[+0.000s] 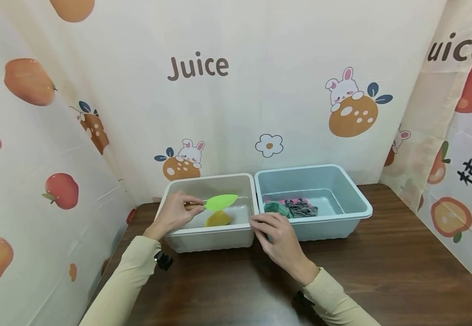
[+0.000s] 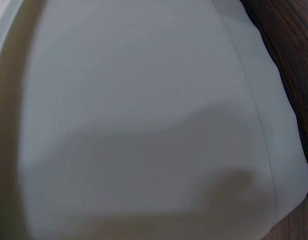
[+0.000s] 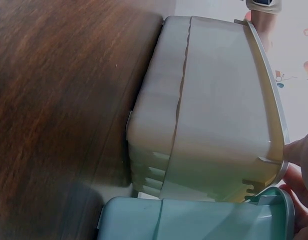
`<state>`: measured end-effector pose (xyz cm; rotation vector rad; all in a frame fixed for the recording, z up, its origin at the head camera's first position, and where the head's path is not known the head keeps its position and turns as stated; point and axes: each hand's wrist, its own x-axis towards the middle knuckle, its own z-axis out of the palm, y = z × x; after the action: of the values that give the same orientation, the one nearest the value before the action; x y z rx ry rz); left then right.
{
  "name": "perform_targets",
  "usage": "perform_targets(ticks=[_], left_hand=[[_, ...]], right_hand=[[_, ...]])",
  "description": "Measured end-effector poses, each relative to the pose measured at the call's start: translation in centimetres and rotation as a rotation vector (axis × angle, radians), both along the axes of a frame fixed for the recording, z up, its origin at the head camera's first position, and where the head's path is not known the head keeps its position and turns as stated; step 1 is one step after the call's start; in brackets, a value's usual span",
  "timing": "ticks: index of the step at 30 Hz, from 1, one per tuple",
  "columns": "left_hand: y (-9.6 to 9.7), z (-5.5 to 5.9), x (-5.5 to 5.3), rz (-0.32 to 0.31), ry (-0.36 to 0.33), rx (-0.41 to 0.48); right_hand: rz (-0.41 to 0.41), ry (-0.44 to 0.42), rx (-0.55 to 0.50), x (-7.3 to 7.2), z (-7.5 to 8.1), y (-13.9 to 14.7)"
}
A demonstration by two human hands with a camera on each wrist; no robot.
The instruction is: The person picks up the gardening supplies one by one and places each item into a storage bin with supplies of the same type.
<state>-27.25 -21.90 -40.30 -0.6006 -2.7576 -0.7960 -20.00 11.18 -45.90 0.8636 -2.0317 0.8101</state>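
My left hand [image 1: 176,211] is over the light grey tub [image 1: 215,237] and pinches the brown handle of a tool with a bright green, leaf-shaped head [image 1: 221,202]. The head points right, above a yellow piece [image 1: 218,218] on the tub's floor. My right hand [image 1: 278,240] rests its fingers on the tub's front right corner, where it meets the light blue tub [image 1: 325,229]. In the right wrist view the fingertips [image 3: 293,151] are right at the two rims. The left wrist view shows just the grey tub's outer wall [image 2: 144,90]; the hand is out of it.
Inside the blue tub lie a green cloth-like bundle [image 1: 277,208], dark grey twisted strands [image 1: 302,208] and something pink [image 1: 274,201]. Both tubs stand side by side on a dark wooden table [image 1: 398,262]. Printed curtains [image 1: 240,113] hang close behind and at both sides.
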Motion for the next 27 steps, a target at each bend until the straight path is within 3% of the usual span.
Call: perform_targets(ticks=[8,16,27], left_hand=[[-0.1,0.2,0.0,-0.026,0.062,-0.033],[0.0,0.6,0.4,0.004,0.076,-0.034],[0.4,1.4,2.5,0.067,0.121,-0.02]], right_hand=[[0.001,0.0,-0.002,0.0,0.1,-0.1],[0.004,0.005,-0.006,0.0,0.2,-0.1],[-0.006,-0.004,0.001,0.1,0.2,-0.1]])
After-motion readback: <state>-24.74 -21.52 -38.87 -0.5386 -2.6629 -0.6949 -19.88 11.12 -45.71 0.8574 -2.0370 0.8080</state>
